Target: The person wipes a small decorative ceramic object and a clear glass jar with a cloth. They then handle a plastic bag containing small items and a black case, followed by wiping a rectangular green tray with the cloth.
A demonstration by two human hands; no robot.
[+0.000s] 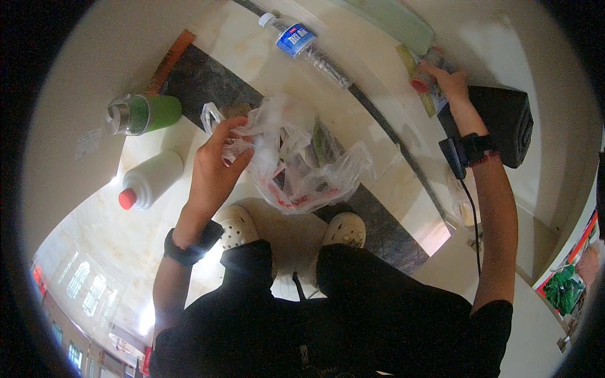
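Observation:
My left hand [220, 158] grips the left edge of a clear plastic bag [283, 156] with red print, its thumb and fingers around the crumpled film. Some things show through the bag, too blurred to name. At the upper right, my right hand [449, 82] is on a small clear container with a reddish rim [419, 85], beside a yellowish-green flat piece [429, 105]. A black box-like object [505, 123] is next to my right wrist.
A plastic water bottle with a blue label [297, 40] lies beyond the bag. To the left are a green bottle [163, 113] and a white bottle with a red cap [156, 182]. A dark stone strip [387, 227] crosses the floor by my light clogs [347, 229]. A cable hangs beside my right forearm.

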